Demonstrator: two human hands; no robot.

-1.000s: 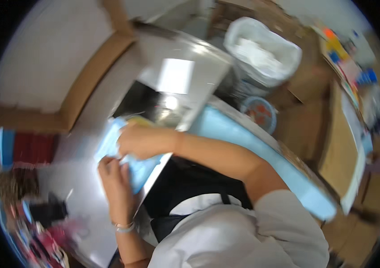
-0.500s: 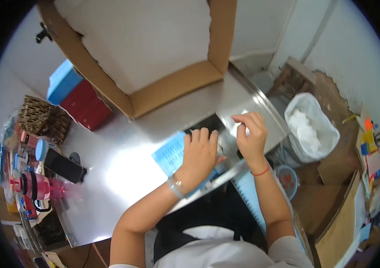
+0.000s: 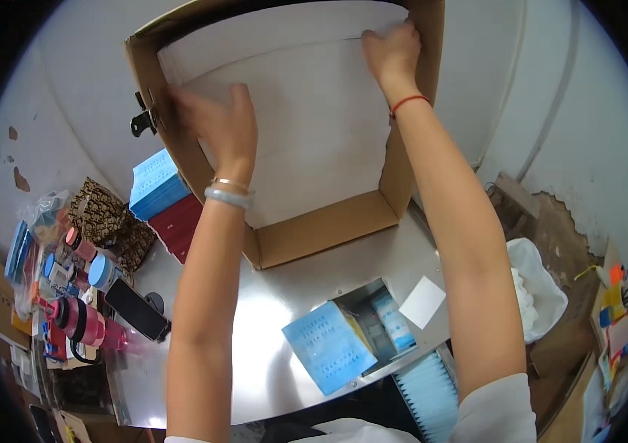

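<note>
A cardboard box (image 3: 329, 230) stands tilted at the far side of the metal table, its open side facing me and white paper sheets (image 3: 314, 140) inside. At its left wall is my left hand (image 3: 218, 129), blurred, thumb apart from the fingers and nothing visibly held. High in the right corner of the box, my right hand (image 3: 394, 57) has its fingers curled at the edge of the upper white sheet; its fingertips are partly hidden. Nearer to me, a blue printed paper packet (image 3: 329, 347) lies partly over a recess in the table, beside a small white card (image 3: 422, 302).
Left of the box stand blue packets (image 3: 157, 184) on a dark red stack (image 3: 177, 227). A phone (image 3: 137, 308), a pink bottle (image 3: 89, 325) and a patterned bag (image 3: 111, 221) line the left side. A lined bin (image 3: 543, 295) is at right. A black clip (image 3: 142, 123) grips the box.
Both hands have moved away from the blue packet and up into the cardboard box. The packet and white card now show uncovered. My view has shifted, so the box appears farther right.
</note>
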